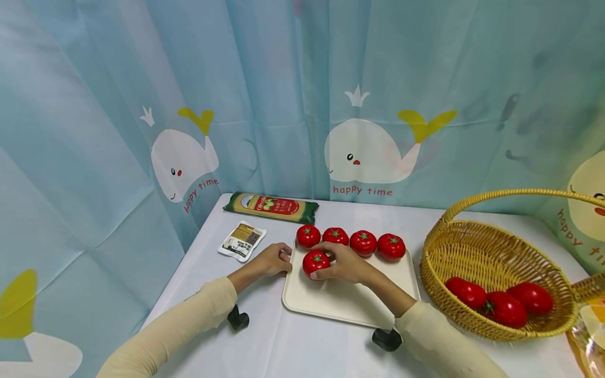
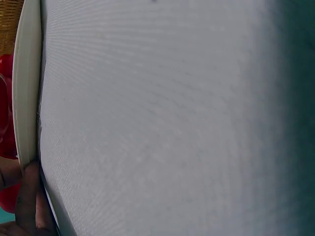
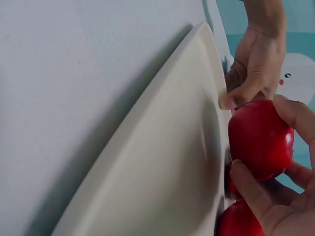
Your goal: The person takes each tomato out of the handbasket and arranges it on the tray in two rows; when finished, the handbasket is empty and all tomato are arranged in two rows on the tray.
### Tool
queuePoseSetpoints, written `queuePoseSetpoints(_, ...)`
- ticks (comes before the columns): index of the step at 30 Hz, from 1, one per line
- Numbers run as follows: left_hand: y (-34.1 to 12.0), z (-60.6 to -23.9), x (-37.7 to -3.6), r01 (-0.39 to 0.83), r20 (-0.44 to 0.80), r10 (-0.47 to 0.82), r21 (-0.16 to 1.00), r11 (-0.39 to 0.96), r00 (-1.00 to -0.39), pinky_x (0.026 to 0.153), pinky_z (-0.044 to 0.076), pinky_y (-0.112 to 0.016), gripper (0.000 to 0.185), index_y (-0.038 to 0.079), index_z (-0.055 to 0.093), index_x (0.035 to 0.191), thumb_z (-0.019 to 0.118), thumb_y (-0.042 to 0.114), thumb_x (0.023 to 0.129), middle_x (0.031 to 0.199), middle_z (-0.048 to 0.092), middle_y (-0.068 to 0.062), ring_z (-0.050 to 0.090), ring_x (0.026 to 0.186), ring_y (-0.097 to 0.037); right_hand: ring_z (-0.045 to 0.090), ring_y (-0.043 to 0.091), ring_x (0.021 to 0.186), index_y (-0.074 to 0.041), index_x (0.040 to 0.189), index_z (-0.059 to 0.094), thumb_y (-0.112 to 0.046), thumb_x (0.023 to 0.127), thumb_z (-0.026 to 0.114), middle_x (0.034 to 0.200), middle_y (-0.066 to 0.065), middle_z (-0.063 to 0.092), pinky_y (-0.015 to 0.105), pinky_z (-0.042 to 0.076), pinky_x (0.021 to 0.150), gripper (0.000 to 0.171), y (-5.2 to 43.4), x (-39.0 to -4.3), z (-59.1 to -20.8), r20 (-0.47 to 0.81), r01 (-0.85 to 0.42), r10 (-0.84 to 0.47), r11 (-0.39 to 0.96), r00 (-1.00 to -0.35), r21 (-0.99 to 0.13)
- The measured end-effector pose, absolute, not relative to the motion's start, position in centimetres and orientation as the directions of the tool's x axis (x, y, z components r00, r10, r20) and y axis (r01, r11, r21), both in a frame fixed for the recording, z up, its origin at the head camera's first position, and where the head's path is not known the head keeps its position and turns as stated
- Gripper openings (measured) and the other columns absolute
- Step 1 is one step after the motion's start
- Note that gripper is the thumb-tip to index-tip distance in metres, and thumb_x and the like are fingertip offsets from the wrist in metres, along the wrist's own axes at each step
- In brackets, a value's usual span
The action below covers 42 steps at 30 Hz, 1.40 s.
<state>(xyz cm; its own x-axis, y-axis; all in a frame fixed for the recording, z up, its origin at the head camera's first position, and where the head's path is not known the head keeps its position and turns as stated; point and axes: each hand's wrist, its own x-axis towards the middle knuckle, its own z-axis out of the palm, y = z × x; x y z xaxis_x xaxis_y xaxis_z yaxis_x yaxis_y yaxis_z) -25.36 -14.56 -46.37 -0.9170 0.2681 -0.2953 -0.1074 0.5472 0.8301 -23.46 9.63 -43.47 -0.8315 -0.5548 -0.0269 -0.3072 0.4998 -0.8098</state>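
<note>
The right hand curls its thumb and fingers round a red tomato — the thumb on the near side, the fingers over the far side, as the right wrist view shows — and the tomato sits on the cream tray, near its left edge and just in front of a row of four more tomatoes lined along the tray's far side. The right forearm, in a pale yellow sleeve, reaches in from the lower right, crossing the tray's near right corner. The left hand lies at the tray's left rim, its fingers bent with the tips pressed against the edge; it grips the rim rather than anything loose. Its forearm stretches in from the lower left, low over the white tablecloth. Beyond the left hand lie a small white packet and, further back, a long green bag of pasta. To the right of the tray stands a wicker basket with a tall handle — three tomatoes lie in it. A blue curtain with whales hangs behind the table.
</note>
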Motion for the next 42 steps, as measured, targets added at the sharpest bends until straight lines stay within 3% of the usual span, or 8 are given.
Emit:
queuePoseSetpoints(20, -14.5, -46.2, -25.4, -0.101, -0.290, 0.277, 0.836, 0.539, -0.916, 0.064, 0.059, -0.023, 0.046, -0.003, 0.059, 0.120, 0.070, -0.003, 0.076, 0.085, 0.058, -0.005, 0.056, 0.072, -0.013, 0.060, 0.031, 0.115, -0.003, 0.137, 0.055, -0.021, 0.079, 0.085, 0.126, 0.014, 0.064, 0.044, 0.059, 0.093, 0.068, 7.2, -23.3, -44.6, -0.065, -0.222, -0.464, 0.537, -0.883, -0.814)
queuePoseSetpoints(31, -14.5, -46.4, -25.3, -0.104, -0.293, 0.267, 0.829, 0.550, -0.918, 0.065, 0.059, -0.023, 0.045, -0.002, 0.059, 0.120, 0.070, -0.004, 0.077, 0.087, 0.059, -0.007, 0.057, 0.074, -0.014, 0.065, 0.034, 0.112, -0.001, 0.129, 0.054, -0.015, 0.078, 0.085, 0.126, 0.016, 0.061, 0.043, 0.060, 0.094, 0.061, 7.1, -23.2, -44.5, -0.046, -0.229, -0.486, 0.492, -0.872, -0.840)
queuePoseSetpoints(42, -14.6, -46.5, -25.3, -0.083, -0.278, 0.268, 0.820, 0.566, -0.922, 0.064, 0.058, -0.022, 0.045, -0.003, 0.059, 0.121, 0.070, -0.003, 0.077, 0.086, 0.060, -0.006, 0.057, 0.073, -0.014, 0.064, 0.037, 0.114, -0.001, 0.135, 0.052, -0.012, 0.078, 0.086, 0.132, 0.019, 0.059, 0.044, 0.059, 0.096, 0.067, 7.2, -23.2, -44.4, -0.057, -0.224, -0.510, 0.472, -0.858, -0.853)
